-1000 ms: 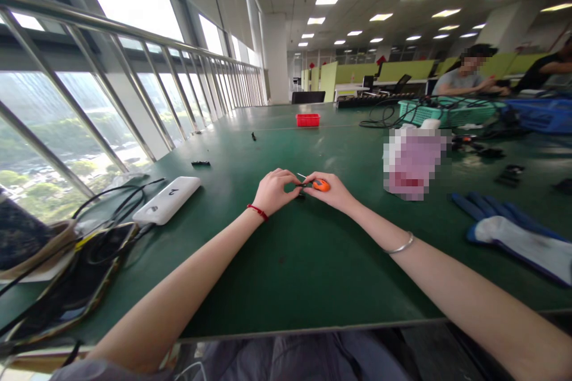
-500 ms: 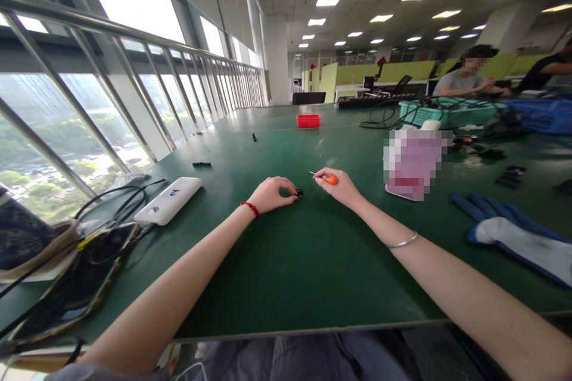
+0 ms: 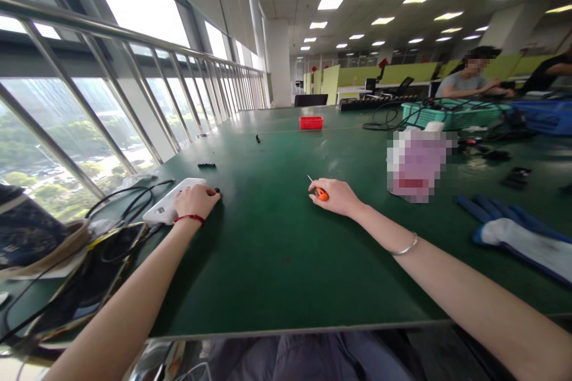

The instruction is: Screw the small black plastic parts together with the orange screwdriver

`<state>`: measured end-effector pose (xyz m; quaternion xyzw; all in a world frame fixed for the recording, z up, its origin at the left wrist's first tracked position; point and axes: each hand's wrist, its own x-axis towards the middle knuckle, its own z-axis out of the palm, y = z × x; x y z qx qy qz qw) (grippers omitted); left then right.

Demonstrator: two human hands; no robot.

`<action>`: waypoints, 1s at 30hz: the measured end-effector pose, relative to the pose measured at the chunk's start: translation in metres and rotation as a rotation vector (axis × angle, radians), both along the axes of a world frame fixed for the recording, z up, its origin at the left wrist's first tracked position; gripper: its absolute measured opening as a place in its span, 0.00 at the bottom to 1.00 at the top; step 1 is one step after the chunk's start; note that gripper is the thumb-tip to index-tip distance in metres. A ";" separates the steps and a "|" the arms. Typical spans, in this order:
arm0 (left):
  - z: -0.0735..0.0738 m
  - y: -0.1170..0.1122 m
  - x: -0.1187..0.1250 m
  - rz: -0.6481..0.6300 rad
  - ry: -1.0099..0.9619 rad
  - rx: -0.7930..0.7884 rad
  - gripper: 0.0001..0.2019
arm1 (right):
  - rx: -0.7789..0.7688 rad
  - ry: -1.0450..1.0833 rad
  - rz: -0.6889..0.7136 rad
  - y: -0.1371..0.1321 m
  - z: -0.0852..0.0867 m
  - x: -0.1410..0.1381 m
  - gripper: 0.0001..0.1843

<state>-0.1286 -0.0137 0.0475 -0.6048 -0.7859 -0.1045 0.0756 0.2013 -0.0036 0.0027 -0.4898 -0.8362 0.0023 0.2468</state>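
My right hand (image 3: 336, 196) rests on the green table (image 3: 286, 250), closed round a small orange-handled screwdriver (image 3: 318, 191) whose thin metal tip points up and left. My left hand (image 3: 195, 200) lies far to the left beside a white power bank (image 3: 172, 202), fingers curled, pinching a small black part (image 3: 217, 191) at its fingertips. A red cord circles my left wrist and a silver bangle my right.
Black cables and a phone (image 3: 84, 274) lie at the left edge by the railing. Small black parts (image 3: 206, 165) and a red tray (image 3: 311, 122) sit farther back. Blue-and-white gloves (image 3: 513, 232) lie right. People sit by a teal basket (image 3: 447, 112).
My left hand has slid left from the table's middle to the power bank, carrying the small black part. My right hand stays near the same spot, still holding the screwdriver.
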 end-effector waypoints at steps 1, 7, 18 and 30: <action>0.001 0.001 -0.001 -0.008 -0.009 0.003 0.20 | -0.005 -0.002 0.005 0.000 0.000 0.001 0.11; 0.002 0.011 -0.023 0.033 0.017 0.131 0.20 | -0.027 -0.007 0.018 0.001 0.000 0.002 0.11; -0.001 0.012 -0.022 -0.016 -0.020 0.043 0.22 | -0.029 -0.038 0.022 0.001 0.000 0.000 0.11; -0.001 0.014 -0.017 0.008 0.012 0.030 0.21 | -0.043 -0.112 0.004 -0.003 0.005 -0.001 0.12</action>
